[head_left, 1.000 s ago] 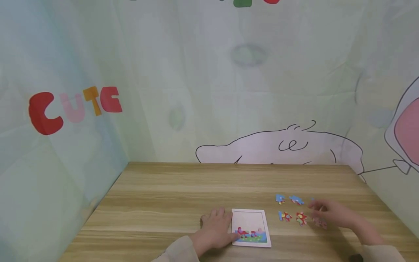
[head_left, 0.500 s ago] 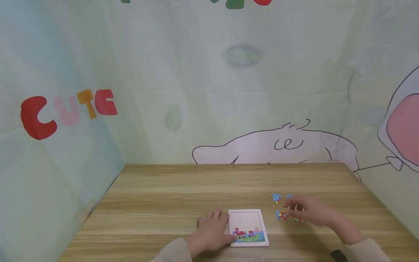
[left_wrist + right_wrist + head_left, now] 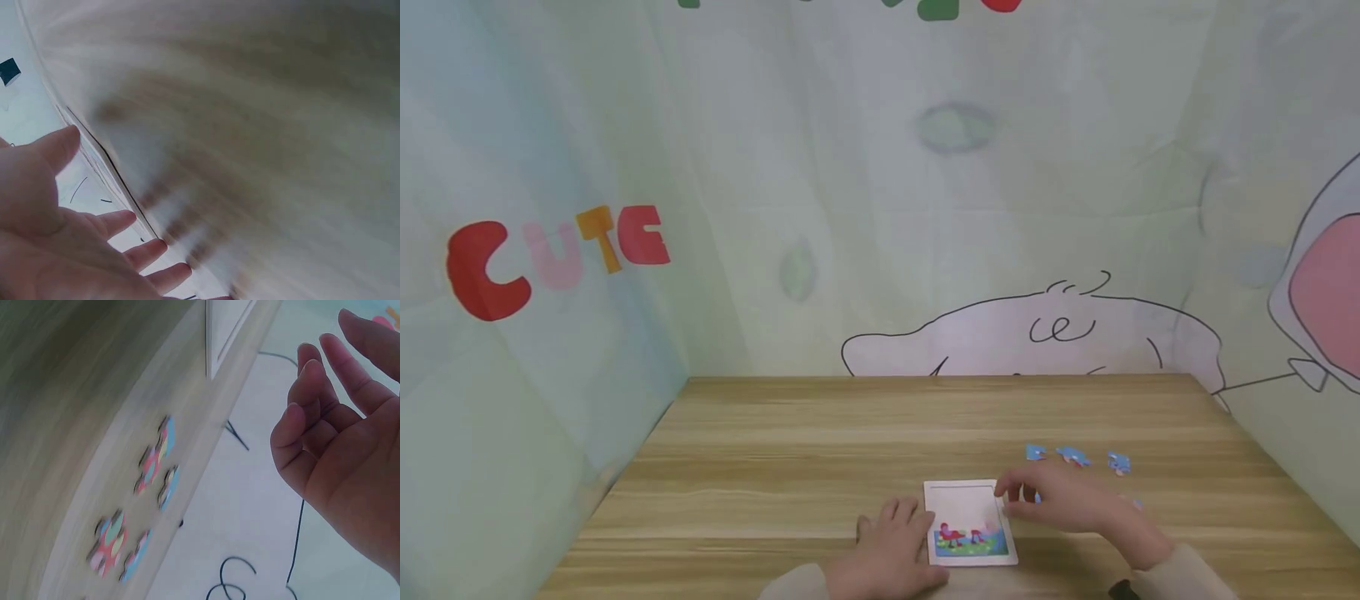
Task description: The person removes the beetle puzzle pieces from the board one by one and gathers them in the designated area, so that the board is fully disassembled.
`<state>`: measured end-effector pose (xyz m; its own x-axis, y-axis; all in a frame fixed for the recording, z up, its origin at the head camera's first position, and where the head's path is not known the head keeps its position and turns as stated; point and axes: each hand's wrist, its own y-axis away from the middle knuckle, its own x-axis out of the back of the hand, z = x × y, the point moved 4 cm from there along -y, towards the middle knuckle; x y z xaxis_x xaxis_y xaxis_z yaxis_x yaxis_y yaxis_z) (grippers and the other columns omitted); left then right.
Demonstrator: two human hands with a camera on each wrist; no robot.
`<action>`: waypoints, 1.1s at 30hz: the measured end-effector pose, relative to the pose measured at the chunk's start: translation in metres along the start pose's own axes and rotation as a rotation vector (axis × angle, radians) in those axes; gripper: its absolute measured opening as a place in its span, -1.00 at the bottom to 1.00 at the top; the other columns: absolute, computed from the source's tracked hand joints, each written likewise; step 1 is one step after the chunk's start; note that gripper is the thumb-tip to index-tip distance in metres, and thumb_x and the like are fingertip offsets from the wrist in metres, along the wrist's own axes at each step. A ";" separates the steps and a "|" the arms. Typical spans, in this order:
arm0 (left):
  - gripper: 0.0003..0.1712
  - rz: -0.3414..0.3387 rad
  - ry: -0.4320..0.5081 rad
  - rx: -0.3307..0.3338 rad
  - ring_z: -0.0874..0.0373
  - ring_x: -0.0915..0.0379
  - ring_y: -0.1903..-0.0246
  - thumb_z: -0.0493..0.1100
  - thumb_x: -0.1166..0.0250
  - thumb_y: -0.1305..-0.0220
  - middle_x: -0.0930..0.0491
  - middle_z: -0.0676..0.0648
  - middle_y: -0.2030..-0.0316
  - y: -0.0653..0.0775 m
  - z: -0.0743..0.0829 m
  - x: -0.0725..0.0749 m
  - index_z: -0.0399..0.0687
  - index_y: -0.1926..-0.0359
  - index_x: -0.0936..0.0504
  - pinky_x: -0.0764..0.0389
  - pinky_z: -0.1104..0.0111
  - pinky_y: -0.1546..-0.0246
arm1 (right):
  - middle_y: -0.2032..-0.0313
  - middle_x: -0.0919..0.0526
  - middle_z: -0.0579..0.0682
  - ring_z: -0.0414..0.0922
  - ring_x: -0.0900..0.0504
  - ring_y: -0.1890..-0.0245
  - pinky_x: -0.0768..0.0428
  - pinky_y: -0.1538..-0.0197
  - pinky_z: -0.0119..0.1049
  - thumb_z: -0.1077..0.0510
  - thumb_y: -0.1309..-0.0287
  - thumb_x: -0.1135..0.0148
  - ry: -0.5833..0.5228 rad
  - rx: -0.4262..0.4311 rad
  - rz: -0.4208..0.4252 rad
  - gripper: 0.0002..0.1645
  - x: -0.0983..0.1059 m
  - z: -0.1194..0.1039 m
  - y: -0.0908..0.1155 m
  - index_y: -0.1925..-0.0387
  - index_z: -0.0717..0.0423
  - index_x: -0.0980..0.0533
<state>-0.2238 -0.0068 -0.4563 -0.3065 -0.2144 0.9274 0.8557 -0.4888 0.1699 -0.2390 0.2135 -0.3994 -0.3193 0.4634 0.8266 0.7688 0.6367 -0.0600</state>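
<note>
The white puzzle tray (image 3: 962,504) lies flat on the table, with a red, blue and green picture strip along its near side. My left hand (image 3: 891,546) rests along its left edge, fingers straight, thumb by the near left corner. In the left wrist view that hand (image 3: 81,244) shows its palm side, fingertips at the tray's rim. Over the tray's right edge hovers my right hand (image 3: 1052,497), its fingers loosely curled; the right wrist view shows this hand (image 3: 350,437) with nothing in its fingers. Several jigsaw pieces (image 3: 1118,462) lie right of the tray, some hidden behind the right hand.
The wood-grain table (image 3: 790,450) reaches back to a printed cloth wall (image 3: 880,208) bearing a cartoon drawing. In the right wrist view, several blue and red jigsaw pieces (image 3: 109,540) lie flat on the tabletop.
My right hand has moved left from above the rightmost jigsaw pieces to the tray's right edge, uncovering the pieces at the back. My left hand has slid slightly nearer along the tray's left edge.
</note>
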 end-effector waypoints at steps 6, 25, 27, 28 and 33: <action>-0.22 -0.004 -0.021 0.013 -0.15 -0.14 -0.28 0.30 -0.28 -0.14 -0.31 -0.17 -0.28 -0.001 -0.001 -0.001 -0.01 -0.27 -0.43 -0.20 -0.37 -0.05 | 0.40 -0.51 -0.31 -0.37 -0.44 0.42 -0.47 0.35 -0.43 0.09 -0.22 -0.26 -0.100 -0.029 -0.074 -0.84 -0.021 -0.006 -0.018 0.19 0.04 -0.57; -0.27 0.042 -0.086 -0.031 -0.09 -0.20 -0.21 0.26 -0.29 -0.14 -0.35 -0.14 -0.22 0.002 -0.002 0.001 -0.02 -0.24 -0.45 -0.32 -0.25 0.07 | 0.42 -0.51 -0.22 -0.37 -0.43 0.46 -0.46 0.33 -0.44 0.16 0.02 -0.43 -0.165 -0.105 -0.155 -0.70 -0.060 -0.011 -0.050 0.21 0.02 -0.54; -0.27 0.046 -0.087 -0.032 -0.09 -0.20 -0.19 0.26 -0.29 -0.13 -0.35 -0.13 -0.20 0.001 -0.002 0.000 -0.02 -0.22 -0.46 -0.33 -0.24 0.09 | 0.43 -0.50 -0.20 -0.36 -0.42 0.44 -0.45 0.31 -0.44 0.15 0.06 -0.46 -0.167 -0.113 -0.150 -0.67 -0.061 -0.010 -0.051 0.22 0.02 -0.54; -0.27 0.045 -0.085 -0.031 -0.08 -0.20 -0.19 0.26 -0.29 -0.13 -0.35 -0.13 -0.20 0.001 -0.002 0.000 -0.02 -0.22 -0.46 -0.33 -0.25 0.08 | 0.43 -0.50 -0.19 -0.36 -0.42 0.44 -0.45 0.31 -0.44 0.15 0.09 -0.48 -0.169 -0.114 -0.148 -0.65 -0.062 -0.011 -0.052 0.23 0.03 -0.54; -0.30 0.041 -0.077 -0.030 -0.10 -0.20 -0.19 0.24 -0.31 -0.12 -0.35 -0.14 -0.20 0.001 -0.001 0.001 -0.02 -0.19 -0.47 -0.31 -0.28 0.07 | 0.44 -0.49 -0.18 -0.34 -0.40 0.43 -0.42 0.29 -0.42 0.17 0.21 -0.54 -0.171 -0.132 -0.142 -0.59 -0.064 -0.013 -0.053 0.25 0.05 -0.55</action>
<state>-0.2242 -0.0085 -0.4555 -0.2374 -0.1700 0.9564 0.8538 -0.5062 0.1219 -0.2527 0.1421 -0.4421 -0.5094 0.4796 0.7145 0.7717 0.6220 0.1327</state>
